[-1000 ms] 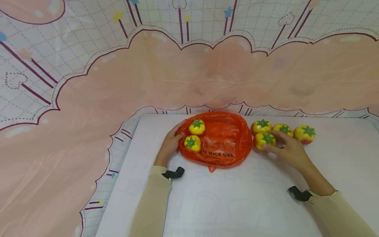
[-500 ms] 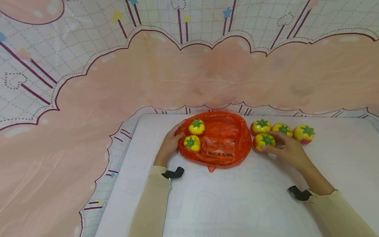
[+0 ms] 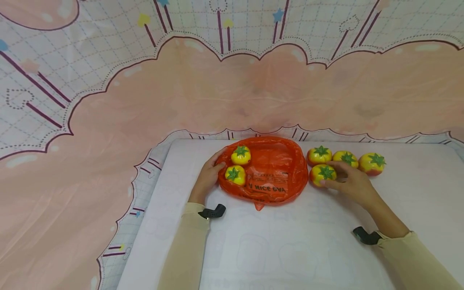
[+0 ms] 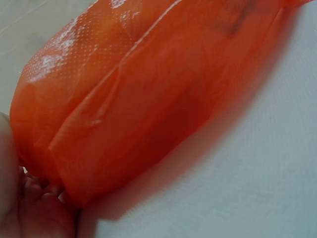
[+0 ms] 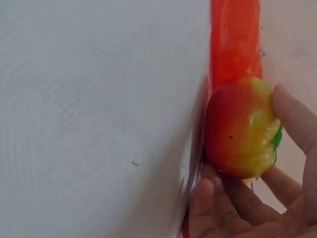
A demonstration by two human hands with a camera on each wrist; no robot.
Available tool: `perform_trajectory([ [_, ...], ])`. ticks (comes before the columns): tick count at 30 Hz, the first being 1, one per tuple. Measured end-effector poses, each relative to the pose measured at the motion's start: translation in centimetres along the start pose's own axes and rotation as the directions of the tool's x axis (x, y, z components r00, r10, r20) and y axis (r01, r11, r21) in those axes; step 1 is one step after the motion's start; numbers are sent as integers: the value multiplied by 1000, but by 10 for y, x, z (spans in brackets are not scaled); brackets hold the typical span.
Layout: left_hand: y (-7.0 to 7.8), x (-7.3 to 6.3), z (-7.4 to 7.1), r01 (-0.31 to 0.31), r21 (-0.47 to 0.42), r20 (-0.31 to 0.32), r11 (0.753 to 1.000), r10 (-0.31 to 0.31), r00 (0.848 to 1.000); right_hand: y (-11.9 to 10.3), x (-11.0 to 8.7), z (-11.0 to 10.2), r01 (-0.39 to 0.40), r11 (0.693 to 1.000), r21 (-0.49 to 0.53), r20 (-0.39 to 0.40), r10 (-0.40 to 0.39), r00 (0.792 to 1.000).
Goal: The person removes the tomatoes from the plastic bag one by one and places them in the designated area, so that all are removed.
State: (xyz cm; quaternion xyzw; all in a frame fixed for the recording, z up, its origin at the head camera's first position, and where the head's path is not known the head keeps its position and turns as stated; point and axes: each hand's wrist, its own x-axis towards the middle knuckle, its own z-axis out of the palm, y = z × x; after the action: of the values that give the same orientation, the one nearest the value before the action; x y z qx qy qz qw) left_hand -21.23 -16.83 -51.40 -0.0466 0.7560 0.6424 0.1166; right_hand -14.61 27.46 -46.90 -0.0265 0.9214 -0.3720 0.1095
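Note:
A red plastic bag (image 3: 270,161) lies spread in a low round shape, mouth upward, with printed lettering inside. Two yellow tomatoes (image 3: 241,155) with green star-shaped tops sit in its left part. My left hand (image 3: 208,177) holds the bag's left rim between thumb and fingers; the left wrist view shows the bag's side (image 4: 133,109) against that hand. To the right of the bag, my right hand (image 3: 353,183) pinches a red-and-yellow tomato (image 5: 240,129), thumb on its top side and fingers at its other side. That tomato seems low over or on the white surface.
Three more tomatoes stand along the back right: one behind the held tomato (image 3: 319,155), one partly behind the right hand (image 3: 346,157), and one farther right (image 3: 372,164). All rest on a white tabletop (image 3: 272,249). A patterned pink cloth (image 3: 253,92) hangs behind its back edge.
The tomato in my right hand has shifted very slightly toward the front of the table. My left hand and the bag look unchanged.

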Motion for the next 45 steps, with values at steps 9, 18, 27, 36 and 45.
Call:
perform_trajectory([
  [9,0,-1,0,-11,-21,11,1000,11,1000,0,1,0,0,1000,-16,11,0,1000],
  [18,-1,1,0,-9,-22,7,1000,10,1000,1,1,1,-5,1000,-25,16,6,1000],
  [27,0,1,0,4,-19,6,1000,-4,1000,0,0,1,1,1000,-17,14,0,1000],
  [36,0,1,0,-1,-26,6,1000,1,1000,1,-1,1,9,1000,-18,9,-9,1000],
  [45,1,0,0,-7,-17,3,1000,7,1000,-1,-2,0,10,1000,-23,2,-10,1000],
])
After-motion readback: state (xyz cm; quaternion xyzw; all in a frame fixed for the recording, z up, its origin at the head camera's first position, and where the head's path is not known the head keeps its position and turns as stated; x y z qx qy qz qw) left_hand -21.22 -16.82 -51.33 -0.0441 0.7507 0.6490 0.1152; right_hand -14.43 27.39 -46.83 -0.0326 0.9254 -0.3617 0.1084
